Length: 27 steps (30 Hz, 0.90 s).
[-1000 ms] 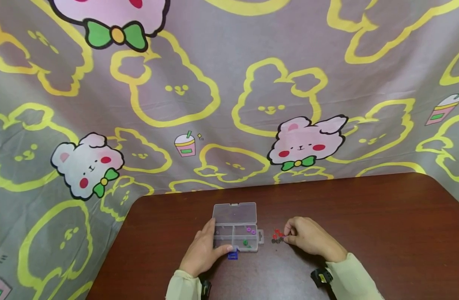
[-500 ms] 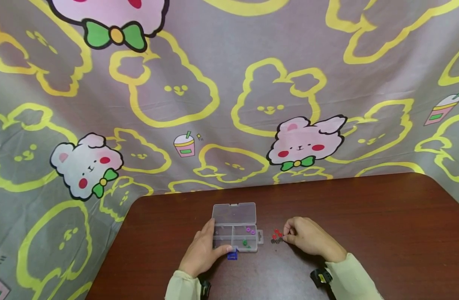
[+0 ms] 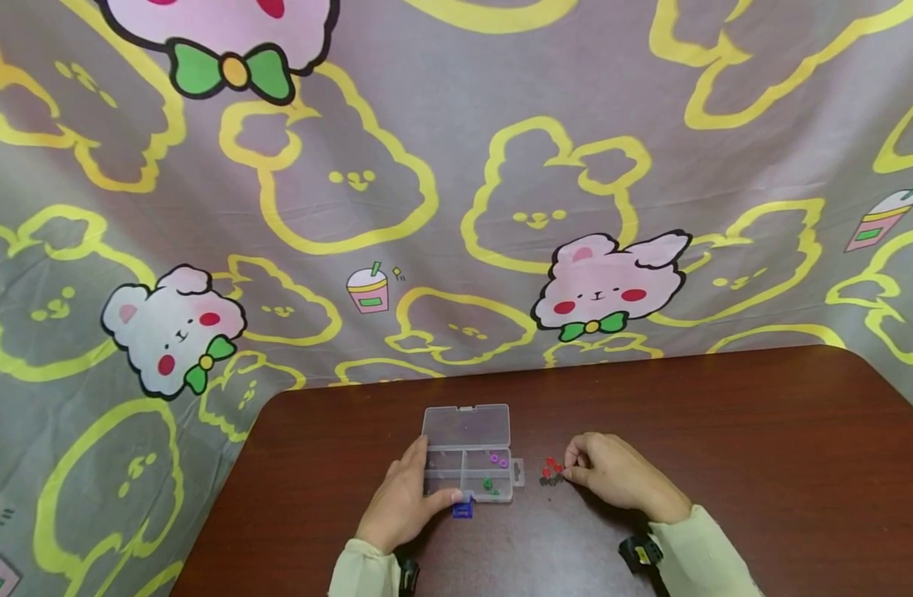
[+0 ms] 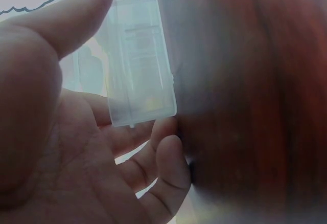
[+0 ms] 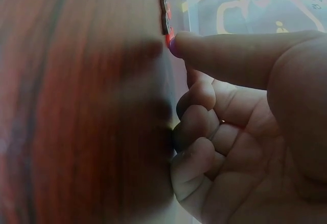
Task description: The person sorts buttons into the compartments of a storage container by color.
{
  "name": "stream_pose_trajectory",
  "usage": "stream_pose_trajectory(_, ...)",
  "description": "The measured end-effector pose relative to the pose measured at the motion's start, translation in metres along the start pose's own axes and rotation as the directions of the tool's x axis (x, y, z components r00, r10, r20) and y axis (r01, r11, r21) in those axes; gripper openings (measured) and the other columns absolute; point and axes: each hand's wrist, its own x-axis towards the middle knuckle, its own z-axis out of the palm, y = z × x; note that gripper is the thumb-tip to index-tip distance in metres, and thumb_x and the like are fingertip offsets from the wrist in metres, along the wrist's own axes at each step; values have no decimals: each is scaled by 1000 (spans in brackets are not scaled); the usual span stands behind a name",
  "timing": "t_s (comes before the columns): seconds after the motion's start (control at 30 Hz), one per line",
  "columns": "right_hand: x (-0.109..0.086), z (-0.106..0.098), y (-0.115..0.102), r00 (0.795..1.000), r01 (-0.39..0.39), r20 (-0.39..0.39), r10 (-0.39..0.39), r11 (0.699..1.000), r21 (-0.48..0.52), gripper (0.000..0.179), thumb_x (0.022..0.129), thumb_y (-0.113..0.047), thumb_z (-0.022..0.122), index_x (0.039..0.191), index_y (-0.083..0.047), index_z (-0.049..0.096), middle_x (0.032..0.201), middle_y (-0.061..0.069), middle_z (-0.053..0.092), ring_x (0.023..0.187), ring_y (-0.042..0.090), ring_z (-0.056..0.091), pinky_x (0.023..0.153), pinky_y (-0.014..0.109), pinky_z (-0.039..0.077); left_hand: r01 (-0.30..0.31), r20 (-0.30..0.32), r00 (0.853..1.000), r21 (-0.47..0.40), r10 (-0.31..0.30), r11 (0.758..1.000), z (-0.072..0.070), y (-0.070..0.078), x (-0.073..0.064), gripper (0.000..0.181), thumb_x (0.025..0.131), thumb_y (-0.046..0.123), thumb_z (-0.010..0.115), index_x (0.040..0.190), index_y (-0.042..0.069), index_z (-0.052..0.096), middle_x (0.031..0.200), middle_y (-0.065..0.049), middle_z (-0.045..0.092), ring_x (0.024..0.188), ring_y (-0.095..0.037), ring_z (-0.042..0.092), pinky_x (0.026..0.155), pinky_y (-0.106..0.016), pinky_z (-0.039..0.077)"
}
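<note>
A patterned cloth (image 3: 441,207) with yellow outlines hangs beyond the clear box (image 3: 444,481) and down both sides. The tabletop (image 3: 762,423) stretches beneath the box, its far edge crossing behind with a band of wood between that edge and the open lid (image 3: 467,426). Room is widest to the box's right, where wood runs past the right hand (image 3: 622,477) to a rounded corner; on the box's left it is narrower, ending at a slanting edge.

The right hand is near the box's right side, fingers curled, thumb and forefinger pinching a tiny purple piece (image 5: 175,48). The left hand (image 3: 405,502) grips the box's near left corner, fingers along its left side and thumb at its front edge. The lid is swung away on the box's far side, leaving the compartments open from above. A blue latch (image 3: 463,508) juts from the front edge beside the left thumb; a hanging tab (image 3: 519,472) juts from the right.

Between that tab and the right fingertips lie red pieces (image 3: 551,466), with dark pieces (image 3: 551,481) on their nearer side. Inside the box, green pieces (image 3: 488,483) sit in the near right compartment, purple rings (image 3: 498,460) in the far right one
</note>
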Motion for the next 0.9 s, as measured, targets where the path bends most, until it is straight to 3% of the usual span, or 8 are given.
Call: stream_pose_trajectory(0.9,-1,-1,-2,999,1,-37,-1,1000,-2,19,91,-8,72,78,-18,61,65,-6,49,58,7,45,56,26,39,-9,-6,1000,12,9,1000,0,0,0,103,87,53,74,156,-5,25,159,-26,30,140,-53,31,111,-62,33)
